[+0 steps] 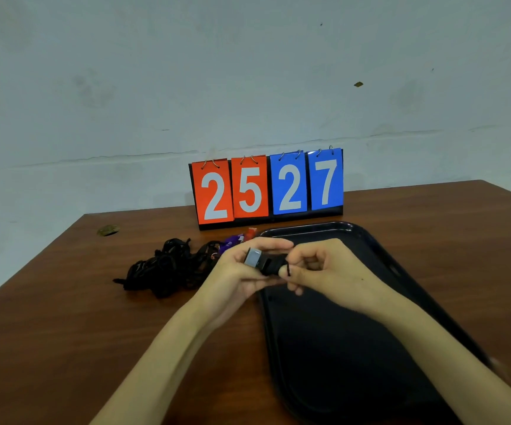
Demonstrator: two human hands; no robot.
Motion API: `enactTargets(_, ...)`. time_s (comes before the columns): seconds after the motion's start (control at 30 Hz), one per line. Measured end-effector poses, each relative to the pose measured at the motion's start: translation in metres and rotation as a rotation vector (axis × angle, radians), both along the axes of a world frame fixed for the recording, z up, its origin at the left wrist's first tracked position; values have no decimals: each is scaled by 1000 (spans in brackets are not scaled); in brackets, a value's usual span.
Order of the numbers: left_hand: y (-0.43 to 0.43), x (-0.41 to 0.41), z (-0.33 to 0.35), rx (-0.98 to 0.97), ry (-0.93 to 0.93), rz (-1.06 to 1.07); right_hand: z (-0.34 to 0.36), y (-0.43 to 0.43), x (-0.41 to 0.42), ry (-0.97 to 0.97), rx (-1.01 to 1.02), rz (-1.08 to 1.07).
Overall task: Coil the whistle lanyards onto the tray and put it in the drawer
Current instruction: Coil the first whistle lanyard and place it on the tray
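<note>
My left hand (238,271) grips a black whistle (255,258) with a grey mouthpiece, held just over the left rim of the black tray (340,348). Black lanyard cord (274,266) is wound around the whistle body. My right hand (318,268) pinches the end of that cord beside the whistle. A tangled heap of black lanyards (168,268) lies on the table left of my hands. At the heap's far end I see a purple whistle (231,242) and a red one (251,233).
A flip scoreboard (268,187) showing 25 and 27 stands behind the tray near the wall. The brown wooden table (64,332) has its left edge and far edge in view. A small brownish scrap (107,230) lies near the far left corner.
</note>
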State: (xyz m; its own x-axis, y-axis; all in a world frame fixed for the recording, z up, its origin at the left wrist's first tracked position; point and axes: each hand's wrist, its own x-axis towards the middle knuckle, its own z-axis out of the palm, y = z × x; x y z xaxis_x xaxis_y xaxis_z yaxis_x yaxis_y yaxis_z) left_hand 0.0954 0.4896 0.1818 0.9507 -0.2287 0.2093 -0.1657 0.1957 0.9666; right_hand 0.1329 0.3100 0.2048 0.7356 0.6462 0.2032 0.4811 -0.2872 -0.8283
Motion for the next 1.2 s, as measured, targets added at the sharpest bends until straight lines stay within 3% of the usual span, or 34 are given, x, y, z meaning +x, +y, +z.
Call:
enactTargets(0.13,-5,6,-6,-28,9,73,6,-6,3,163,101,44)
enactTargets(0.4,-12,2,-7,-24,57,-29,4,-8,4,635,180,209)
enactTargets(0.5,-10,0,-4,55,90,62,6,-11,6,652,191,184)
enactTargets(0.77,-14,3,-5,308,-89,311,4,-12,13,654,372,43)
enactTargets(0.93,-15,4,-6,416,-58,393,-2,-8,19,156,146,-297)
enactTargets(1.2,-15,3,-1,515,7,334,-21,-6,26,-375,-216,-579)
